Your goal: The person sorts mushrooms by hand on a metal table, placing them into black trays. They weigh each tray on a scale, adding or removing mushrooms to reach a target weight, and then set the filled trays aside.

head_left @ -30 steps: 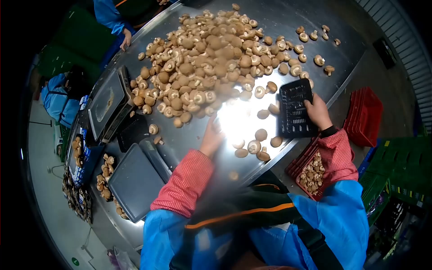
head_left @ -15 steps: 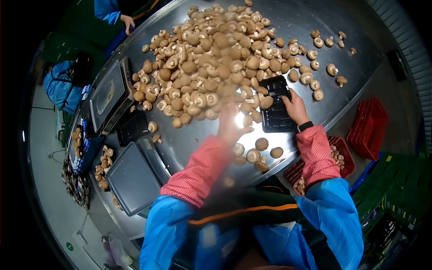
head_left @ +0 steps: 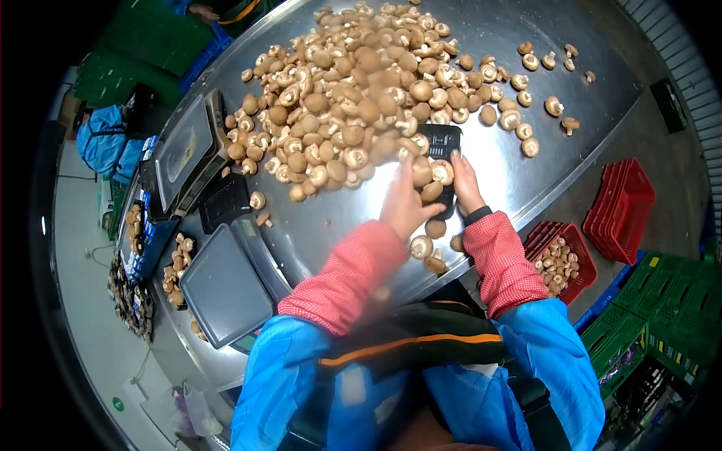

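Note:
A large heap of brown mushrooms (head_left: 323, 105) lies on the metal table (head_left: 571, 135). Between my hands is a black tray (head_left: 441, 137), with several mushrooms over its near part. My right hand (head_left: 466, 183) is at the tray's right edge, its fingers closed on it. My left hand (head_left: 404, 201) is at the left side of the tray, against the mushrooms there, fingers apart and thumb stretched toward the tray. A few loose mushrooms (head_left: 421, 246) lie just below the tray, near the table's front edge.
Left of the heap are a scale (head_left: 184, 154), another black tray (head_left: 224, 203) and a grey lid-like tray (head_left: 227, 293). Red baskets (head_left: 628, 214), one holding mushrooms (head_left: 557, 264), stand at the right beyond the table edge. A co-worker's hand (head_left: 203, 11) shows at the top.
The black tray has shifted left with my right hand. Mushrooms now cover its near part, beside my left hand. The co-worker's hand has moved up and back.

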{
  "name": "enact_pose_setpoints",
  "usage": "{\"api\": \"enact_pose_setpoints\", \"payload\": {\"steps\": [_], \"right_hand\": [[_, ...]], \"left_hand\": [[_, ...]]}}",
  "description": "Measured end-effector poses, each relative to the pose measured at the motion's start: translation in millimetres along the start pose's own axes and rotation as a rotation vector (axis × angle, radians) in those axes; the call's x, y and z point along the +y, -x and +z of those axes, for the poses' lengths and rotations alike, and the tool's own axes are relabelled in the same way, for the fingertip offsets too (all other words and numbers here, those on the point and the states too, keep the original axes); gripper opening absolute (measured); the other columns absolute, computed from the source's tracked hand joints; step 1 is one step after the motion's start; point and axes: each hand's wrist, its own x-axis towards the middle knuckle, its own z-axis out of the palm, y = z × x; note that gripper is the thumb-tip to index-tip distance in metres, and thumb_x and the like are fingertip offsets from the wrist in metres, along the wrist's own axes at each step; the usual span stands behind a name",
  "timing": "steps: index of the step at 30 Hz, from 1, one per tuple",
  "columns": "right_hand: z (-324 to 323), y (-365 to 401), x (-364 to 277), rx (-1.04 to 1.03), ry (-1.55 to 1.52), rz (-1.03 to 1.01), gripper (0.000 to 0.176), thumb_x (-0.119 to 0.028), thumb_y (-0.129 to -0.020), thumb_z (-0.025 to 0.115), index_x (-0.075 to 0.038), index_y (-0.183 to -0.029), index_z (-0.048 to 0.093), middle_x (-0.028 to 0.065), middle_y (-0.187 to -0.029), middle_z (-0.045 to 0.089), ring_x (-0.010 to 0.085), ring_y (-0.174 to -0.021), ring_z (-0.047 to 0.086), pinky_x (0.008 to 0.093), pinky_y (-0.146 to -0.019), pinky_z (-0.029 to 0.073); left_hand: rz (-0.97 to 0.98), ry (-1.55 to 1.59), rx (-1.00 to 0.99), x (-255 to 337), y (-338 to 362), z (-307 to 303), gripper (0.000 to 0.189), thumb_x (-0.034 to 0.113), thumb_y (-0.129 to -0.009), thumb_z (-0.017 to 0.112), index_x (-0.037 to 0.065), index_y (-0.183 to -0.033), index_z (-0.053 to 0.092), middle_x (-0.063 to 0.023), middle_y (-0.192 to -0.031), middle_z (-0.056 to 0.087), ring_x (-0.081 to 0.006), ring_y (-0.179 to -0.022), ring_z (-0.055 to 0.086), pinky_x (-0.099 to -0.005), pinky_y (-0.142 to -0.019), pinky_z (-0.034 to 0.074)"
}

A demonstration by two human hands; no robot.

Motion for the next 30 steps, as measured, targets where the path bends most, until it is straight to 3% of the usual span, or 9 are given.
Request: {"api": "enact_pose_setpoints", "payload": {"steps": [3, 7, 11, 15, 16, 20, 23, 25, 30], "right_hand": [[20.2, 35.6, -16.8, 0.011, -0.149, 0.097, 0.038, -0.035, -0.106, 0.041, -0.003, -0.122, 0.054, 0.0072, -0.111, 0.064, 0.0143, -0.098, 0.062, 0.0284, -0.089, 0.049], [35.0, 67.0, -16.7, -0.002, -0.274, 0.109, 0.043, -0.039, -0.106, 0.038, -0.003, -0.125, 0.053, 0.0089, -0.114, 0.064, 0.0169, -0.1, 0.063, 0.0307, -0.089, 0.051], [40.1, 82.9, -5.9, -0.029, -0.275, 0.093, 0.048, -0.042, -0.106, 0.034, -0.003, -0.128, 0.052, 0.0094, -0.117, 0.062, 0.0186, -0.104, 0.061, 0.0324, -0.091, 0.05], [61.7, 99.5, 2.6, -0.018, -0.258, 0.027, 0.039, -0.034, -0.107, 0.038, -0.002, -0.123, 0.053, 0.0087, -0.113, 0.064, 0.0164, -0.1, 0.062, 0.0303, -0.091, 0.05], [69.8, 105.4, 6.1, -0.026, -0.229, 0.026, 0.04, -0.034, -0.107, 0.038, -0.001, -0.124, 0.052, 0.0084, -0.113, 0.063, 0.0166, -0.099, 0.062, 0.03, -0.091, 0.05], [72.1, 116.8, 5.6, -0.121, 0.052, -0.008, 0.06, -0.046, -0.105, 0.036, 0.002, -0.141, 0.042, 0.0128, -0.135, 0.052, 0.0212, -0.122, 0.048, 0.0315, -0.107, 0.035], [74.6, 145.9, -52.4, 0.052, 0.748, -0.142, 0.056, -0.037, -0.095, 0.06, -0.002, -0.136, 0.046, 0.0188, -0.117, 0.058, 0.0294, -0.102, 0.058, 0.0387, -0.09, 0.046], [76.0, 155.9, -53.7, 0.088, 1.082, -0.63, 0.049, -0.03, -0.084, 0.071, -0.005, -0.124, 0.058, 0.017, -0.098, 0.06, 0.0343, -0.089, 0.06, 0.0425, -0.078, 0.048], [72.5, 170.5, -40.6, -0.022, 0.95, -0.54, 0.022, -0.016, -0.08, 0.073, -0.004, -0.097, 0.068, 0.0104, -0.087, 0.056, 0.0246, -0.083, 0.057, 0.0361, -0.074, 0.047]], "left_hand": [[-0.166, -0.318, -0.126, 28.5, 16.5, -19.1, 0.113, 0.026, -0.061, 0.088, 0.005, -0.151, 0.023, -0.0181, -0.149, 0.037, -0.0383, -0.114, 0.051, -0.0459, -0.099, 0.041], [-0.007, -0.438, -0.135, 32.6, 36.9, -47.1, 0.108, 0.033, -0.064, 0.085, 0.007, -0.151, 0.027, -0.0136, -0.156, 0.031, -0.037, -0.113, 0.052, -0.0485, -0.095, 0.043], [0.026, -0.002, 0.207, -1.1, 42.9, -66.1, 0.09, 0.031, -0.074, 0.079, 0.003, -0.147, 0.033, -0.0235, -0.146, 0.039, -0.0358, -0.118, 0.052, -0.044, -0.098, 0.043], [-0.299, 0.439, 0.097, -23.7, 32.4, -74.2, 0.073, 0.041, -0.094, 0.057, 0.002, -0.149, 0.03, -0.025, -0.151, 0.033, -0.0323, -0.131, 0.045, -0.0373, -0.105, 0.039], [-0.331, 0.444, 0.041, -20.9, 33.9, -76.8, 0.069, 0.044, -0.097, 0.054, 0.004, -0.149, 0.032, -0.0213, -0.144, 0.044, -0.0272, -0.131, 0.044, -0.0331, -0.109, 0.033], [-0.309, 0.382, 0.162, -48.7, 48.0, -70.3, 0.057, 0.031, -0.094, 0.066, 0.002, -0.139, 0.046, -0.0127, -0.116, 0.064, -0.0139, -0.099, 0.062, -0.0267, -0.084, 0.051], [-0.345, 0.524, 0.22, -51.5, 62.3, -72.9, 0.053, 0.025, -0.094, 0.067, 0.002, -0.137, 0.047, -0.0109, -0.113, 0.064, -0.0113, -0.093, 0.062, -0.0252, -0.079, 0.052], [-0.34, 0.503, 0.214, -63.9, 68.0, -72.3, 0.052, 0.025, -0.094, 0.066, 0.002, -0.137, 0.047, -0.0112, -0.114, 0.064, -0.0118, -0.095, 0.062, -0.0253, -0.081, 0.052], [-0.322, 0.516, 0.184, -50.9, 73.7, -67.7, 0.053, 0.024, -0.095, 0.065, 0.003, -0.14, 0.045, -0.0094, -0.109, 0.064, -0.0116, -0.096, 0.06, -0.0257, -0.081, 0.051]]}}
